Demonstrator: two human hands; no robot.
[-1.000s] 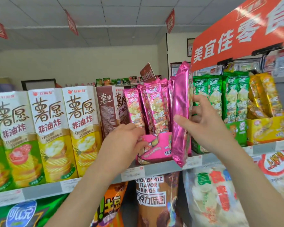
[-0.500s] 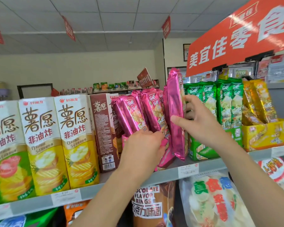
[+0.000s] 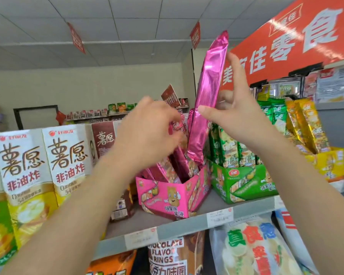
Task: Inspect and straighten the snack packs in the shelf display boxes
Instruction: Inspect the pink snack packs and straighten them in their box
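A pink display box (image 3: 163, 195) stands turned at an angle on the shelf, holding several pink snack packs (image 3: 167, 169). My right hand (image 3: 232, 114) grips one long pink foil pack (image 3: 207, 92), lifted high with its lower end still in the box. My left hand (image 3: 147, 132) reaches over the box's packs with curled fingers and is blurred; whether it grips a pack I cannot tell. To the right stands a green display box (image 3: 244, 185) with green packs (image 3: 228, 145).
Tall white-and-yellow chip cartons (image 3: 68, 167) and a brown carton (image 3: 105, 139) stand left of the pink box. A yellow display box (image 3: 330, 163) of gold packs sits far right. The grey shelf edge (image 3: 179, 225) carries price labels, with bagged snacks below. A red sign (image 3: 286, 40) hangs overhead.
My right hand has raised the pink foil pack higher. My left hand has moved up over the packs. The pink box now sits turned, corner forward.
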